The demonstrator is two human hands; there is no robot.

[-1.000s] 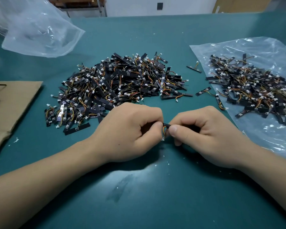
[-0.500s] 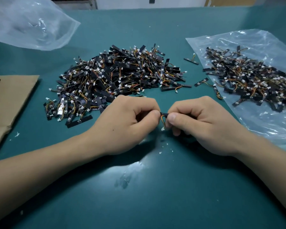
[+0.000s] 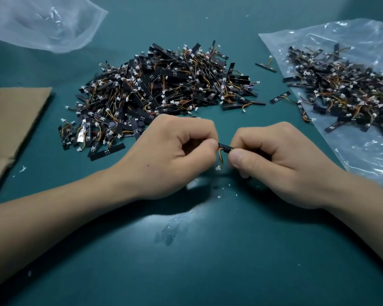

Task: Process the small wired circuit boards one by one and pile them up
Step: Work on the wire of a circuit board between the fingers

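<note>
One small black circuit board (image 3: 225,147) with orange and yellow wires and a white plug hanging below it is held between both hands, just above the green table. My left hand (image 3: 175,155) pinches its left end, and my right hand (image 3: 272,160) pinches its right end with thumb and curled fingers. A large heap of the same wired boards (image 3: 164,89) lies just beyond my left hand. A second heap of boards (image 3: 345,91) rests on a clear plastic bag (image 3: 363,155) at the right.
A few loose boards (image 3: 266,66) lie between the two heaps. An empty clear bag (image 3: 47,25) is at the back left and a sheet of brown cardboard (image 3: 11,129) at the left edge. Small white scraps dot the green table (image 3: 186,261) near my hands.
My hands have drawn slightly apart, so more of the black board shows between them. The view has dropped lower toward the table; the heaps have not changed.
</note>
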